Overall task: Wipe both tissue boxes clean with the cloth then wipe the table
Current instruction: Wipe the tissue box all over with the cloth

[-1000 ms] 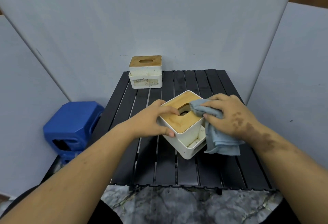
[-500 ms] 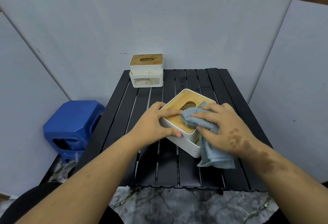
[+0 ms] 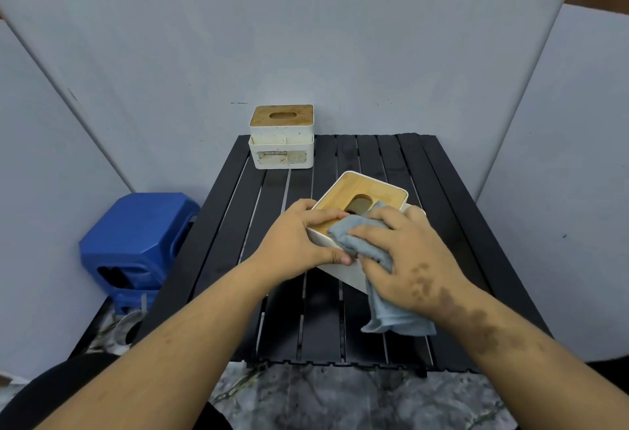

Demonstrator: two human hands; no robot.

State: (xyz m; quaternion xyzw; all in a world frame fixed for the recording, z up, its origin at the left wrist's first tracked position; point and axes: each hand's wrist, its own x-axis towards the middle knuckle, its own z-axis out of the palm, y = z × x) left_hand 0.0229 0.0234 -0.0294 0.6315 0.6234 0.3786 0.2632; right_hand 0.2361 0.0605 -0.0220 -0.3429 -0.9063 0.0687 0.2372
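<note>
Head view: two tissue boxes point(image 3: 369, 191) point(image 3: 281, 137), one cloth point(image 3: 360, 237), two hands point(image 3: 296, 242) point(image 3: 408, 259).

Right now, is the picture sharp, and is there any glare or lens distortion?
Head view: lighting soft and even, no glare on the black table; wide-angle bending curves the wall panels at the edges; the far tissue box label is too soft to read; the hands show no obvious motion blur.

Your black slatted table point(image 3: 374, 164) carries two white tissue boxes with wooden lids: the far tissue box point(image 3: 281, 137) sits upright at its back left corner, the near tissue box point(image 3: 366, 198) mid-table, tilted up off the slats.
</note>
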